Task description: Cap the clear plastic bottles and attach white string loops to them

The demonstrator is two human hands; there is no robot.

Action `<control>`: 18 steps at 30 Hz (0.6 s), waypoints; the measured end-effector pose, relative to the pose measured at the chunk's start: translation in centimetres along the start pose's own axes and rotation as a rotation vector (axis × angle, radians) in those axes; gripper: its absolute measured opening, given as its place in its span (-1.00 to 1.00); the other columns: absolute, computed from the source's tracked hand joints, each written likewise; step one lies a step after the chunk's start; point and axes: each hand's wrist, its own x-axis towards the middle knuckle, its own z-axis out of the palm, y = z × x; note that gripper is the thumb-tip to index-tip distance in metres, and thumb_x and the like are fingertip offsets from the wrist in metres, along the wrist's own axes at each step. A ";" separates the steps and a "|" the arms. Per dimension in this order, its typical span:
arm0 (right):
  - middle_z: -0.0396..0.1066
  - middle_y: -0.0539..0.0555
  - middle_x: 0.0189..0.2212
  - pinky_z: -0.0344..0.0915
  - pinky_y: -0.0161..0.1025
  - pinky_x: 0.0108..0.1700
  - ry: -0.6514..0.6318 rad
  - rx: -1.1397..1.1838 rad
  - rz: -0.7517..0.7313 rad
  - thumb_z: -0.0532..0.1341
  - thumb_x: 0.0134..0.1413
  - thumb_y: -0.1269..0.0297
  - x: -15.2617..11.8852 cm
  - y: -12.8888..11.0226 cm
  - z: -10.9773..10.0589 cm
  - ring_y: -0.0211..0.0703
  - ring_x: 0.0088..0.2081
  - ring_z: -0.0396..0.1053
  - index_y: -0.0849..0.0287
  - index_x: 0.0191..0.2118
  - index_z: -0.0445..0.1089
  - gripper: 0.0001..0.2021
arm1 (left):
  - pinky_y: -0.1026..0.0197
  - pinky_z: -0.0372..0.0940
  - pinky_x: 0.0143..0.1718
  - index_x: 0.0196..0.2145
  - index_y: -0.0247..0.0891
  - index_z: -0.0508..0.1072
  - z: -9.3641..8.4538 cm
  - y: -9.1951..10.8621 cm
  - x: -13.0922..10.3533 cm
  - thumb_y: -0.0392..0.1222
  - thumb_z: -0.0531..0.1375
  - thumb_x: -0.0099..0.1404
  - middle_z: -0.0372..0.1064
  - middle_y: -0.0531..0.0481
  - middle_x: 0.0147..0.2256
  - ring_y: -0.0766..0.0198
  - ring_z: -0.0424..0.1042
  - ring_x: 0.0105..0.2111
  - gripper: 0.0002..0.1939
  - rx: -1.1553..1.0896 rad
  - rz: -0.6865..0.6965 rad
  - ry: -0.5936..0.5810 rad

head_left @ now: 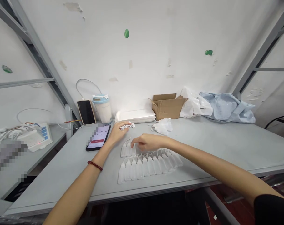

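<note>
A long row of translucent white tags with thin loops (145, 167) lies along the front of the grey table (214, 143). Behind its left part is a shorter row of similar tags (126, 150). My right hand (149, 142) is over the right end of this short row, index finger pointing down at a tag, the other fingers curled. My left hand (118, 132) rests farther back, fingers spread around a small bunch of white pieces (132, 125). More translucent tags (163, 126) lie in a loose pile behind my right hand.
At the back stand a cup (103, 109), an upright phone (86, 112), a white flat stack (137, 115), an open cardboard box (169, 109), a white bag (195, 104) and blue cloth (228, 107). A lit phone (98, 137) lies left; a power strip (42, 137) is farther left.
</note>
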 end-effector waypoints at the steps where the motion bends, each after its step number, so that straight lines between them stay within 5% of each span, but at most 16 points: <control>1: 0.30 -0.06 -0.59 0.12 -0.38 -0.47 -0.012 0.015 -0.012 -0.01 0.03 0.56 0.2 0.3 0.0 -0.34 -0.57 0.18 0.20 -0.04 0.36 -0.61 | 0.12 0.27 -0.17 -0.27 -0.25 0.54 -0.1 0.2 0.0 -0.16 0.16 0.06 0.49 -0.10 -0.14 0.07 0.39 -0.11 -0.73 -0.055 -0.046 0.004; 11: 0.40 0.04 -0.42 0.22 -0.33 -0.36 -0.015 0.096 -0.026 0.00 0.19 0.34 0.3 2.3 0.6 -0.29 -0.48 0.35 0.21 -0.20 0.41 -0.76 | 0.24 0.23 -0.32 -0.41 -0.29 0.49 0.2 1.9 -0.6 0.04 0.27 0.04 0.47 -0.08 -0.34 0.25 0.36 -0.35 -0.69 -0.432 -0.225 -0.005; 18: 0.37 -0.03 -0.54 0.19 -0.33 -0.39 0.334 0.137 0.016 0.06 0.16 0.30 -1.9 3.5 0.1 -0.28 -0.51 0.30 0.17 -0.22 0.36 -0.84 | 0.29 0.17 -0.48 -0.59 -0.30 0.35 0.3 2.7 -0.8 -0.02 0.31 -0.03 0.31 0.05 -0.56 0.38 0.26 -0.55 -0.69 -0.552 -0.298 0.012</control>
